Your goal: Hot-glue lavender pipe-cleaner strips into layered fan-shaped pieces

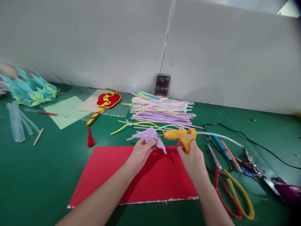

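Glue gun (pixel 180 135) points left, tip maybe touching
My left fingers (pixel 151 144) pinch lilac strips (pixel 146 135), right fingers (pixel 179 148) wrap its handle

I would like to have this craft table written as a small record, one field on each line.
left hand: holding lilac piece of bent stems
right hand: gripping yellow glue gun
nozzle: pointing at lilac piece; contact unclear
below hands: red sheet on green table
beyond hands: mostly lilac stem bundle
right side: open scissors, red and yellow handles
left side: red-and-yellow ornament with tassel
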